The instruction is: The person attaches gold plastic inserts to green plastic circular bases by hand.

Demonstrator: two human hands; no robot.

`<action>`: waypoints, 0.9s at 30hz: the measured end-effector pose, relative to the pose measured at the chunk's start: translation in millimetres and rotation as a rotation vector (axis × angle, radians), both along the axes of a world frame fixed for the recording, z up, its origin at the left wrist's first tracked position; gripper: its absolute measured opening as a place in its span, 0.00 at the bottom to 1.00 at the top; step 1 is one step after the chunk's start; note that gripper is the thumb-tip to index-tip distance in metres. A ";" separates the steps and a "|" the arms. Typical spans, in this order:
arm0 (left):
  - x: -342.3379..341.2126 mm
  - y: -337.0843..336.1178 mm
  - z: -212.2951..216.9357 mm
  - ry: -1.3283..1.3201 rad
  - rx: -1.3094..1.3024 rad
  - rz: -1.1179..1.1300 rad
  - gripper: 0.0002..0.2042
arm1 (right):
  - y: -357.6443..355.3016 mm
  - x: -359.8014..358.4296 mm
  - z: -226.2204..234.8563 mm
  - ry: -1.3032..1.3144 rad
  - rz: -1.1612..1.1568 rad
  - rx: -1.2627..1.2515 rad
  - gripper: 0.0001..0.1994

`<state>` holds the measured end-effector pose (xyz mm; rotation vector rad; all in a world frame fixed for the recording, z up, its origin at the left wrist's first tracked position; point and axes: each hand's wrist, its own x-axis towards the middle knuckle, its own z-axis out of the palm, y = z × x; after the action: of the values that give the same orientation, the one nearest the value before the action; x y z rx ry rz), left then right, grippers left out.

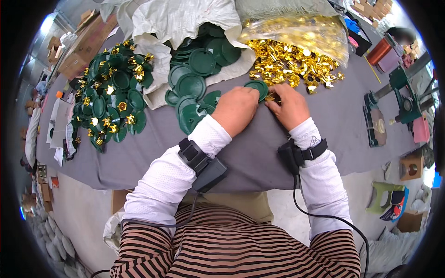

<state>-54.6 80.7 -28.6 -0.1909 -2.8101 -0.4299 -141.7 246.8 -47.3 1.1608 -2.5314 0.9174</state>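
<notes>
My left hand (237,109) pinches a round green plastic disc (257,88) by its near-left edge, holding it just above the cloth. Beside it, my right hand (292,108) has its thumb and fingers closed on a small shiny gold piece (273,97), mostly hidden by the fingers. Disc and gold piece are very near each other; whether they touch I cannot tell. Loose green discs (190,85) spill from a white woven sack (185,14) left of my left hand. Ahead of my right hand lies a heap of gold flower-shaped pieces (289,62), spilling from a clear plastic bag (320,34).
At the left lies a pile of green discs with gold pieces on them (111,92). A green metal hand press (402,95) stands at the right table edge. Grey cloth (259,153) covers the table. A green stool (384,196) stands on the floor at the right.
</notes>
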 end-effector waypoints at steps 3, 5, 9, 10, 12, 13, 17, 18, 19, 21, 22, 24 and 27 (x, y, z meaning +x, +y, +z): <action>0.3 -1.8 5.2 -0.071 0.071 0.069 0.14 | -0.1 -3.8 -1.9 0.005 0.004 -0.011 0.14; 6.5 -9.1 4.8 0.235 0.458 0.168 0.09 | -1.6 -0.4 5.1 -0.062 -0.012 -0.114 0.13; 10.9 -8.5 5.3 0.183 1.024 0.239 0.11 | -10.3 13.8 23.0 -0.082 0.035 -0.347 0.13; 10.7 -6.6 5.8 0.173 1.032 0.237 0.11 | -11.4 17.1 23.3 -0.084 0.056 -0.358 0.13; 11.5 -2.3 11.2 0.125 0.896 0.261 0.10 | -15.4 20.1 20.7 -0.058 0.067 -0.345 0.13; 11.9 -0.9 10.9 0.116 0.904 0.257 0.10 | -15.9 19.8 20.0 -0.028 0.087 -0.339 0.13; 15.4 2.3 5.4 0.154 0.626 0.173 0.08 | -14.5 17.3 15.2 -0.126 0.013 -0.348 0.12; 16.1 1.0 4.5 0.203 0.556 0.125 0.08 | -15.6 18.1 16.3 -0.128 0.012 -0.341 0.12; 16.2 -0.5 3.4 0.251 0.484 0.078 0.08 | -16.4 18.5 17.6 -0.140 0.009 -0.326 0.12; 13.7 -2.2 -0.3 0.306 0.455 0.034 0.08 | -16.9 18.6 17.4 -0.154 0.009 -0.306 0.12; 12.5 -2.4 -1.7 0.364 0.418 -0.013 0.08 | -16.5 18.5 17.0 -0.113 0.003 -0.282 0.12; 12.2 -3.5 -2.6 0.371 0.403 -0.022 0.08 | -16.6 18.7 16.7 -0.073 0.001 -0.257 0.12; 20.4 -3.0 1.6 0.223 0.534 0.043 0.10 | -18.3 20.2 18.9 -0.018 0.039 -0.305 0.11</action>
<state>-34.1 77.7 -27.1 -0.0564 -2.3776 -1.0518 -121.5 228.5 -28.4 1.1127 -2.2828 1.2746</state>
